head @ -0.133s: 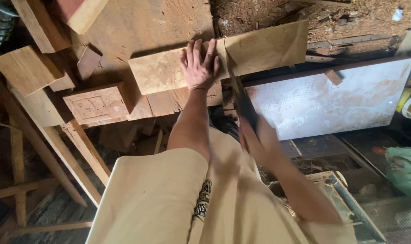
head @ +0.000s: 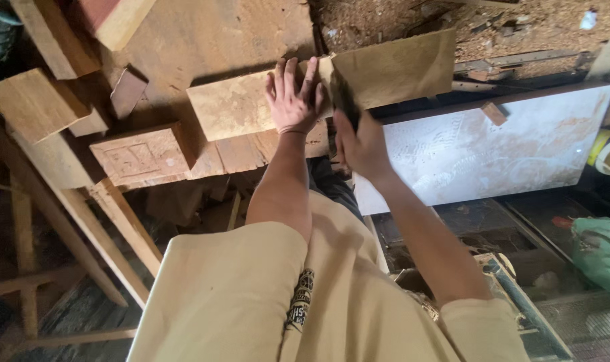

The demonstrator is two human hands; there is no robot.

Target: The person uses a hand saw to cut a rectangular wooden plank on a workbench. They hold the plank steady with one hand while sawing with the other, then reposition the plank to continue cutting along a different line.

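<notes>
Left hand pressed flat, fingers spread, on the pale rectangular wooden plank; right hand clenched on a dark-bladed handsaw just beside those fingers — a blade skip likely nicks them.

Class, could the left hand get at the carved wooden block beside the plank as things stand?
Probably yes: the left hand lies flat on the plank, and the carved block sits close by with nothing between.
</notes>
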